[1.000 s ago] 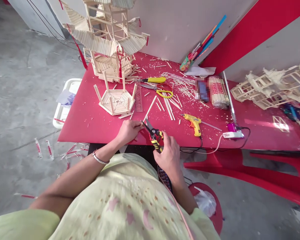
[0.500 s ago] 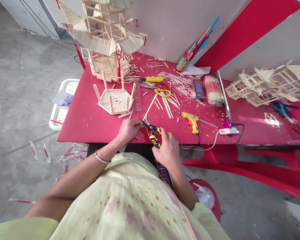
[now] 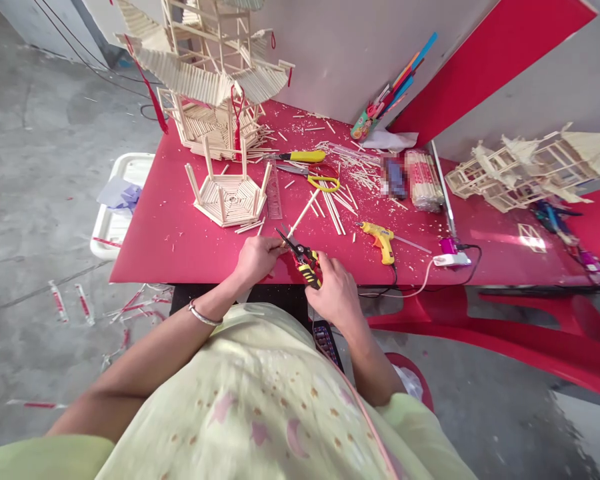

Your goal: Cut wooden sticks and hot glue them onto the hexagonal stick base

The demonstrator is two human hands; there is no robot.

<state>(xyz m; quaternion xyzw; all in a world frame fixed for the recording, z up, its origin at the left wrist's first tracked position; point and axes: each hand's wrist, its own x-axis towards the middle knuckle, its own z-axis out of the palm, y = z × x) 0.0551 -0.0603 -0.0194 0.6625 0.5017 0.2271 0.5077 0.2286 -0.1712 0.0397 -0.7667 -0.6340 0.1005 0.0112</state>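
My left hand (image 3: 258, 261) is closed in a pinch on a thin wooden stick (image 3: 303, 213), which slants up and away over the table. My right hand (image 3: 334, 288) is wrapped round the black and yellow handles of a pair of pruning shears (image 3: 305, 261). The dark blades lie against the stick close to my left fingertips; whether they have cut into it is too small to tell. Just beyond my left hand stands a six-sided stick base (image 3: 233, 199) with short upright posts.
A tall stick pagoda (image 3: 205, 80) with red tassels stands at the back left. Yellow-handled scissors (image 3: 324, 181), a utility knife (image 3: 305, 157), a clear ruler (image 3: 274, 193) and loose sticks lie mid-table. A yellow glue gun (image 3: 379, 240), its cord and a power strip (image 3: 453, 259) are to the right.
The view has shifted slightly. My right hand and the shears sit nearly the same, with the handles perhaps a little closer together. My left hand still pinches the stick.
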